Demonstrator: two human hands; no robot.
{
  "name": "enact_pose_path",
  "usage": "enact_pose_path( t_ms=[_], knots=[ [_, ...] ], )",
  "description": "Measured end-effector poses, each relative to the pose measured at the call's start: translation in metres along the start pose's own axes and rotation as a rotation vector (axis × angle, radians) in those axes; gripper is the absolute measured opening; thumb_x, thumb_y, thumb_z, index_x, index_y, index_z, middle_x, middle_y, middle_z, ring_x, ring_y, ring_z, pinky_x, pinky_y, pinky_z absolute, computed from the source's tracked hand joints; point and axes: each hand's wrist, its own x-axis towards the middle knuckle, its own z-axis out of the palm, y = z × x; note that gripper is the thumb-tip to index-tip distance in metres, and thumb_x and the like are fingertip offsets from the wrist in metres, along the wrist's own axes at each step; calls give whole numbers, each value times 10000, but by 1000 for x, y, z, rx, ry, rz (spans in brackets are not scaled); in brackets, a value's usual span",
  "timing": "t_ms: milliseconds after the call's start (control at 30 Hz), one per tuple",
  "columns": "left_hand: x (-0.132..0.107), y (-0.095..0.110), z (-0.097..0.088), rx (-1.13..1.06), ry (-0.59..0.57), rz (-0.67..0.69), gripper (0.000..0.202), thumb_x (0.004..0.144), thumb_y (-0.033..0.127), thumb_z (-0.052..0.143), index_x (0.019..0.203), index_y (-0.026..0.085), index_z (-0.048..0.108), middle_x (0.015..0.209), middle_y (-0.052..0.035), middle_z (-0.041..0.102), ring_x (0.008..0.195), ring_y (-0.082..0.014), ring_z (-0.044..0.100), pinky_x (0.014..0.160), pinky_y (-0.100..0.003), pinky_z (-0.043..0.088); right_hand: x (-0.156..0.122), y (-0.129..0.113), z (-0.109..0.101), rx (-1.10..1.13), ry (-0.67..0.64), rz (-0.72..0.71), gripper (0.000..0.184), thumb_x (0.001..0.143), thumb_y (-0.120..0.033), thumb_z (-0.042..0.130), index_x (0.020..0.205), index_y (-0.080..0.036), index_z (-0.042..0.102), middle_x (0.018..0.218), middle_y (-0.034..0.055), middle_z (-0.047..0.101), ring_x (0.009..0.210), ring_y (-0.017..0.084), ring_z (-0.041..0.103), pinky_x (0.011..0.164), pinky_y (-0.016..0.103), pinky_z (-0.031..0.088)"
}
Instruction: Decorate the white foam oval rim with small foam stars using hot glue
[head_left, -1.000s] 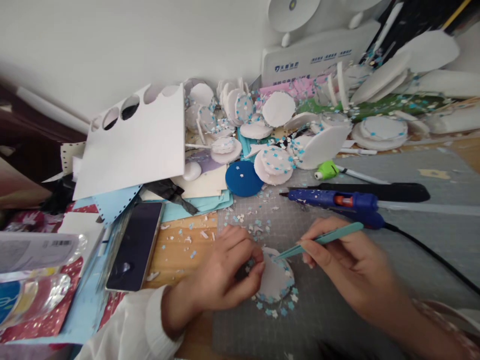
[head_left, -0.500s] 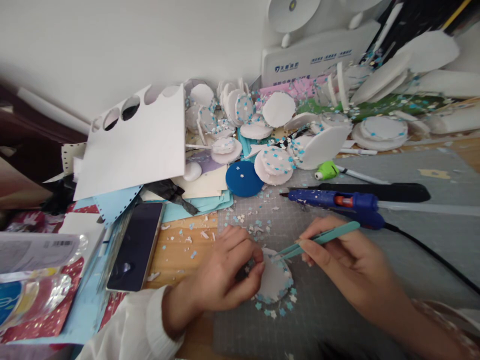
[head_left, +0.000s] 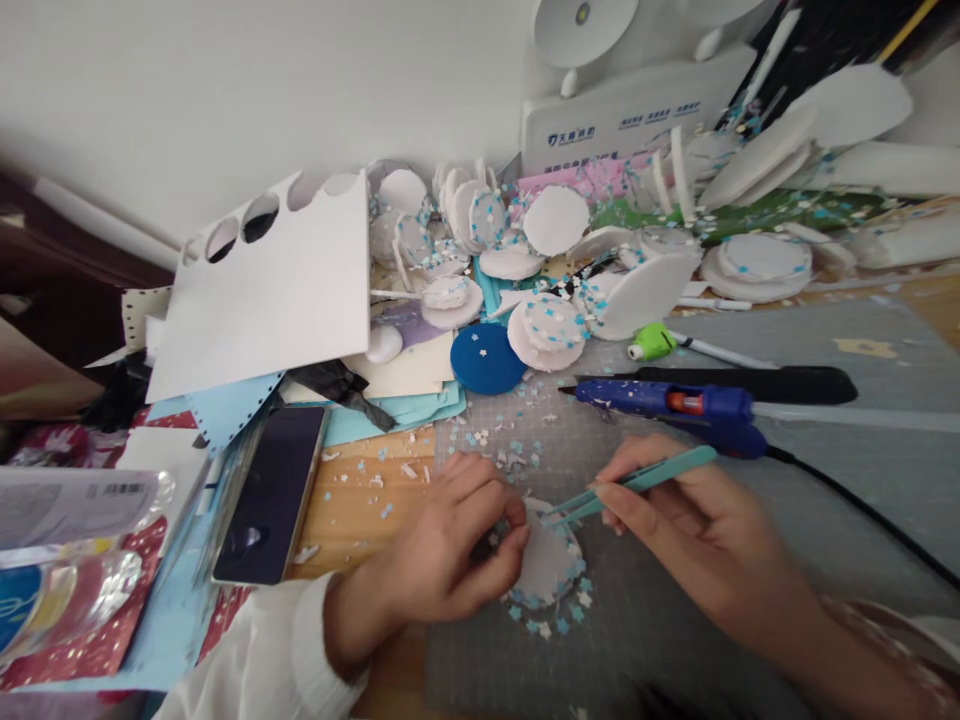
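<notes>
My left hand (head_left: 471,535) is closed at the left edge of a white foam disc (head_left: 546,568), its fingertips on the rim. Small blue and white stars ring the disc's edge. My right hand (head_left: 667,520) grips turquoise tweezers (head_left: 645,475), pinched between thumb and fingers. Their tips reach the upper part of the disc; whether they hold a star there is too small to tell. The disc lies on a grey cutting mat (head_left: 637,640).
Behind the hands lie a blue glue gun (head_left: 667,400), a black-handled tool (head_left: 787,384), a blue disc (head_left: 487,358) and loose stars (head_left: 517,455). A phone (head_left: 270,495) and a white board with round holes (head_left: 277,300) are on the left. Several foam discs (head_left: 556,220) pile up along the wall.
The tweezer tips have shifted slightly left and down over the disc. My left hand stays in place on the rim.
</notes>
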Motion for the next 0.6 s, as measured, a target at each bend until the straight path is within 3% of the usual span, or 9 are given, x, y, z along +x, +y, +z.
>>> enact_pose_path(
  t_ms=[600],
  knots=[
    [0,0,0,9,5,5,42,857,136,485,851,177,494,784,-50,571,745,-175,499,676,-322,387,0,-4,-1,32,27,107,192,790,-402,701,736,-230,635,550,-17,609,466,120,601,417,197,507]
  ],
)
